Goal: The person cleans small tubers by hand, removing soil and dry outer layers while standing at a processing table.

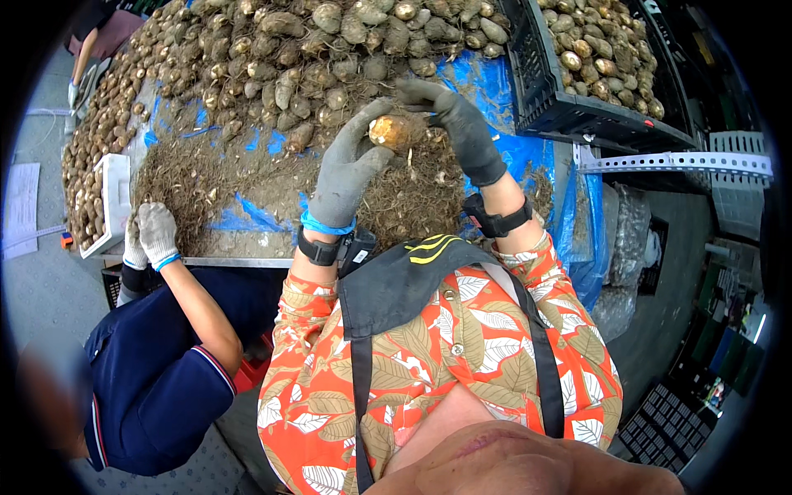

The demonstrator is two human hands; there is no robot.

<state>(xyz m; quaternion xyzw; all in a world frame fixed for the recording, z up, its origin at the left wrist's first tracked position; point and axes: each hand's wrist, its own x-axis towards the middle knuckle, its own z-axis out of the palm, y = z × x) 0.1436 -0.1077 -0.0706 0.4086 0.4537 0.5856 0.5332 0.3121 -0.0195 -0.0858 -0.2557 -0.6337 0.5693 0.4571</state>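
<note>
Over the near part of the table, my left hand (348,169), in a grey glove with a blue cuff, grips a taro corm (390,132) between thumb and fingers. The corm is brown, with a pale trimmed patch facing left. My right hand (464,130), in a darker glove, is on the corm's right; its curved fingers stand apart from the thumb and reach past the top of the corm. Whether they touch it is hard to see. Beneath both hands is a heap of brown root trimmings (412,202). A large pile of taro corms (346,37) covers the table's far side.
A black crate (540,107) full of corms stands at the far right, beside a perforated metal bar (676,162). Blue plastic sheeting (536,153) covers the table. At left, a co-worker's white-gloved hands (155,233) are beside a white container (115,198). Another person is far left.
</note>
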